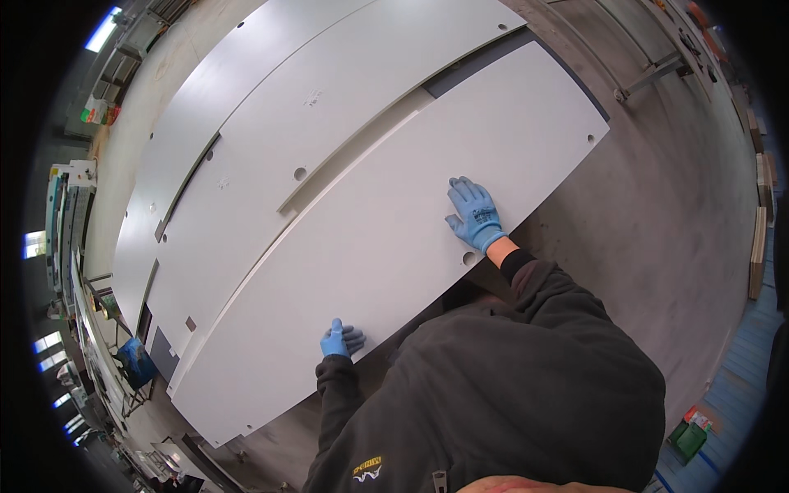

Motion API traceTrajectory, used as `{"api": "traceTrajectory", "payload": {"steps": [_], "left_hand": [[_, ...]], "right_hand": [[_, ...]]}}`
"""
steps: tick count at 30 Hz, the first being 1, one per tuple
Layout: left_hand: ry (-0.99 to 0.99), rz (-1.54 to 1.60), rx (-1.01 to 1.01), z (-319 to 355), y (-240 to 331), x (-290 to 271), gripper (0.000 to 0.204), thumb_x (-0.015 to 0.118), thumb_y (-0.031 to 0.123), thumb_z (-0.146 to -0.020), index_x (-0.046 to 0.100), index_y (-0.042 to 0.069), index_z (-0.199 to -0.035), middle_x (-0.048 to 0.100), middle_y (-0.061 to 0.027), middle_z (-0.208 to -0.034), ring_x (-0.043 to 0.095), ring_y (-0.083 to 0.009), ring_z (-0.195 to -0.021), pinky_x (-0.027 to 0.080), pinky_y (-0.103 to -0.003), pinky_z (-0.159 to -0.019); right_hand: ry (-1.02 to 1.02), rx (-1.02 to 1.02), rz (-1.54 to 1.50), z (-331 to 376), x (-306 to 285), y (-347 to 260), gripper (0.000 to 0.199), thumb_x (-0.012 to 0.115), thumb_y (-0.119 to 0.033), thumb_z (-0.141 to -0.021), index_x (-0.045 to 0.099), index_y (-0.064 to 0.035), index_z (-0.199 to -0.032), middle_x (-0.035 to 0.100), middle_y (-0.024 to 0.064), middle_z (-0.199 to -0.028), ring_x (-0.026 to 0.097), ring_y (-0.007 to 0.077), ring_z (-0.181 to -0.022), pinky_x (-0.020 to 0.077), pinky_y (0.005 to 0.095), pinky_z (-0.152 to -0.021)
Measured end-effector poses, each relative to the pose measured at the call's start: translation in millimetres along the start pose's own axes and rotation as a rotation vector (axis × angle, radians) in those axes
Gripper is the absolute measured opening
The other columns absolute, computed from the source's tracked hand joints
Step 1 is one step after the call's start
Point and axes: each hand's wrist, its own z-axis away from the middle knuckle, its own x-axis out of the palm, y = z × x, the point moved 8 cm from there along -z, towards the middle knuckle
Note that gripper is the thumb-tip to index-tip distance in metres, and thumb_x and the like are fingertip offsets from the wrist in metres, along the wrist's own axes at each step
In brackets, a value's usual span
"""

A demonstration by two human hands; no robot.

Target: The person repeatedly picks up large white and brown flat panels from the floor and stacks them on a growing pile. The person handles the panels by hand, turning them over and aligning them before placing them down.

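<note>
Gloves of blue knit cover both hands, and both meet the nearest white panel [386,255], a long, flat, matt board lying across the grey bench [657,222] from about seven o'clock to two o'clock. At six o'clock the left hand [339,340] curls over the panel's near edge, fingers wrapped round it in a light clasp. At about three o'clock of the picture's middle, the right hand [475,214] lies flat and spread on the panel's top face, pressing down and gripping nothing, just beside a small round hole [468,258] near the edge. Handling such a board well seems to call for even pressure from the flat palm while the curled hand steers the edge, so that the long sheet slides without twisting or scraping the one under it. The surface looks clean and smooth, with further drilled holes near its far corner at two o'clock. Beyond it, toward eleven and twelve o'clock, more white panels [271,123] lie side by side, overlapping, with a narrow white strip [353,152] between them.
</note>
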Motion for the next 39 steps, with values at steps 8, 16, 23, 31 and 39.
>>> {"api": "traceTrajectory", "payload": {"steps": [8,16,23,31,39], "left_hand": [[0.446,-0.392,0.647,2,93,56,0.038,0.062,0.034,-0.101,0.062,-0.001,-0.116,0.072,-0.0141,-0.093,0.073,-0.0254,-0.082,0.061,-0.036,-0.076],[-0.302,0.737,0.318,-45,210,164,0.069,0.057,0.029,-0.103,0.025,-0.004,-0.155,0.034,-0.0231,-0.159,0.04,-0.0374,-0.145,0.038,-0.049,-0.119],[-0.335,1.121,0.143,-117,280,231,0.088,0.06,0.033,-0.103,0.003,0.005,-0.163,0.01,-0.017,-0.171,0.014,-0.0345,-0.157,0.02,-0.048,-0.128],[-0.139,1.22,0.079,-188,305,255,0.067,0.063,0.044,-0.099,0.04,0.004,-0.147,0.038,-0.0157,-0.158,0.033,-0.0304,-0.148,0.026,-0.046,-0.124],[-0.098,1.105,0.049,-202,316,274,0.047,0.071,0.036,-0.093,0.058,0.004,-0.125,0.061,-0.0132,-0.134,0.051,-0.0293,-0.13,0.038,-0.048,-0.116]], "right_hand": [[0.011,-0.018,0.078,-12,-10,34,0.06,0.072,-0.032,-0.081,0.058,-0.0045,-0.132,0.049,0.0183,-0.151,0.043,0.0375,-0.142,0.0331,0.0506,-0.117],[0.113,0.445,-0.641,-104,17,76,0.052,0.07,-0.027,-0.093,0.06,0.0049,-0.133,0.064,0.0251,-0.134,0.063,0.036,-0.123,0.0491,0.039,-0.105],[0.223,0.727,-1.162,-218,60,153,0.051,0.07,-0.027,-0.097,0.058,0.0072,-0.134,0.07,0.0148,-0.117,0.067,0.0244,-0.107,0.0539,0.0357,-0.095],[0.129,1.028,-1.651,-301,81,190,0.054,0.059,-0.03,-0.104,0.043,0.0015,-0.144,0.055,0.0274,-0.134,0.067,0.0363,-0.107,0.0581,0.0391,-0.093],[0.156,1.203,-1.847,-320,80,197,0.05,0.059,-0.027,-0.103,0.046,-0.0037,-0.145,0.066,0.0305,-0.112,0.072,0.038,-0.101,0.0597,0.0317,-0.069]]}}
